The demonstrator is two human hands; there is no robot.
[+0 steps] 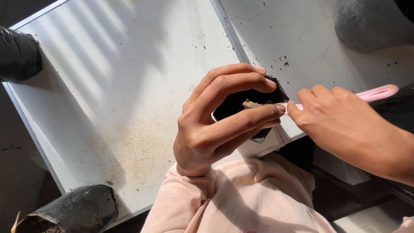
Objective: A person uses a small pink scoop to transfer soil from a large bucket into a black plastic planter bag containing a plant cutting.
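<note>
My left hand is wrapped around a small black plastic grow bag held above the white table. A short brown cutting or root piece lies at the mouth of the bag, between my fingers. My right hand comes in from the right, holding a pink tool whose tip meets the bag's opening; most of the tool's front end is hidden by my fingers.
A black bag filled with soil stands at the lower left table edge. Another black bag sits at the upper left. A grey rounded object lies at the top right. Soil crumbs dot the table. A seam splits two panels.
</note>
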